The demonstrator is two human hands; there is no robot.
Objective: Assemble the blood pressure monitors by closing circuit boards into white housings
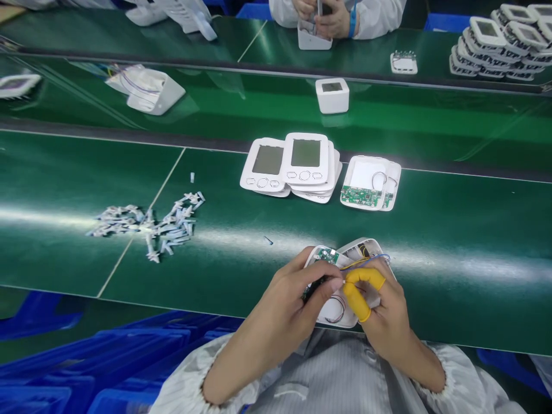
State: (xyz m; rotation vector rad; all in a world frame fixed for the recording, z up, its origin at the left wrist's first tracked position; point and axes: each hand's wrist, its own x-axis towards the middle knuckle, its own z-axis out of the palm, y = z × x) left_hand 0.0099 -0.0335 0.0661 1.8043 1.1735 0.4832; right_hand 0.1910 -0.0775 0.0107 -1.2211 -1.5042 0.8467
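**Open white device housing [371, 248] held in both hands above the near edge of the green assembly belt [241, 276]; work point partly hidden.**

Left hand [280, 310]: fingers [317, 276] curl closed over a green circuit board [326, 257] and a dark part, too covered to identify. Right hand [383, 319]: thumb and forefinger, in yellow finger cots [356, 293], press together at the yellow and blue wires [366, 261]; the exact pinch point is hidden. Stacked display shells [306, 164] and a second open housing [390, 169] lie farther along the belt.
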